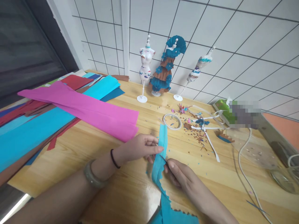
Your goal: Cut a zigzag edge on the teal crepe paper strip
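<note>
My left hand [149, 146] pinches a turquoise crepe paper strip [163, 133] between thumb and fingers, above the wooden table. In my right hand [178, 174] is a pair of scissors [164, 160], mostly covered by my fingers; only a thin dark blade shows, touching the strip's right edge. Below the blade that edge is cut in a zigzag. Above it the edge runs straight. The strip's lower part hangs toward me and spreads into a wider turquoise piece at the bottom of the view.
Stacked crepe paper, with a magenta sheet [93, 109] on top, covers the left side. A roll of tape [172, 121] lies ahead, near paper scraps [198, 137]. Along the wall stand a bare mannequin [146, 62], a paper-dressed one [164, 68] and a tilted one [199, 67]. A white cable [241, 158] runs right.
</note>
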Demonstrator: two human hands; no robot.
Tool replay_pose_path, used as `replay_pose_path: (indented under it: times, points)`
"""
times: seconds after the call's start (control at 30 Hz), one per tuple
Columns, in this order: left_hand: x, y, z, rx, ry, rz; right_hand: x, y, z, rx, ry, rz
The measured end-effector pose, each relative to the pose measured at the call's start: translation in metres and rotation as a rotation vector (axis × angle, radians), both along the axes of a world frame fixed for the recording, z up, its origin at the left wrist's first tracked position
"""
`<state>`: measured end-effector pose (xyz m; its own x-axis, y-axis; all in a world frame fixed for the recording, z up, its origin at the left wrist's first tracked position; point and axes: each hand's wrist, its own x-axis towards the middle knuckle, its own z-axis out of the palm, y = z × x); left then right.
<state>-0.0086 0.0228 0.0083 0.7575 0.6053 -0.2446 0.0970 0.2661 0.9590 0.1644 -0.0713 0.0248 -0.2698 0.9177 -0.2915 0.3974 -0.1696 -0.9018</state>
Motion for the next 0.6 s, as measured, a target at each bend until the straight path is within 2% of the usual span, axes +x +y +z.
replay_pose_path:
  times: [0.23,0.4,0.6]
  points:
    - [0.001,-0.001,0.0001,-0.053,0.012,0.072,0.0001,-0.0001,-0.0005,0.004,-0.026,-0.003]
    - [0.0018,-0.0014,0.0011,-0.123,-0.031,0.082,-0.0009,0.0015,-0.0005,-0.006,0.022,-0.056]
    - [0.0013,-0.0025,0.0015,-0.136,-0.064,0.052,0.0002,0.0013,-0.0003,-0.006,0.022,-0.069]
